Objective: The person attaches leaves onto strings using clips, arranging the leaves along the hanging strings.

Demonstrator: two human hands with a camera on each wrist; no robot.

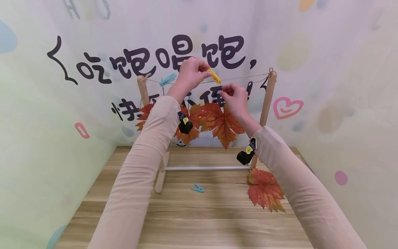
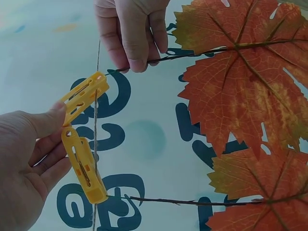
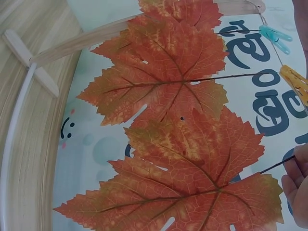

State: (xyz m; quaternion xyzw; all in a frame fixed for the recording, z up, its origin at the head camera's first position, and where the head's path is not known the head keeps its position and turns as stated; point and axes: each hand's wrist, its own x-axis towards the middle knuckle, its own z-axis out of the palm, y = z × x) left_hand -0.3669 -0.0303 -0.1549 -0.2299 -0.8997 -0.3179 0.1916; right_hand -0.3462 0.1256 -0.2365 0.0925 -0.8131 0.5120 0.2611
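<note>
My left hand [image 1: 192,71] pinches the tail end of a yellow clothespin [image 1: 214,76] at the twine [image 1: 245,77]. The clothespin's nose meets the stem tip of an orange-red maple leaf [image 1: 226,126] in the left wrist view. Just below, my right hand [image 1: 235,100] pinches that leaf's dark stem between thumb and fingers; the leaf hangs down. Beside it, a second yellow clothespin [image 2: 84,166] clips another maple leaf [image 3: 163,82] by its stem to the twine. Farther left, a light blue clothespin [image 1: 168,79] holds a third leaf [image 1: 144,114], partly hidden by my left arm.
The twine runs between two wooden posts [image 1: 268,98], joined low down by a white rod [image 1: 206,168]. On the wooden table [image 1: 199,221] lie a blue clothespin [image 1: 198,188] and a loose maple leaf [image 1: 265,189], near my right sleeve. A printed backdrop [image 1: 311,69] stands behind.
</note>
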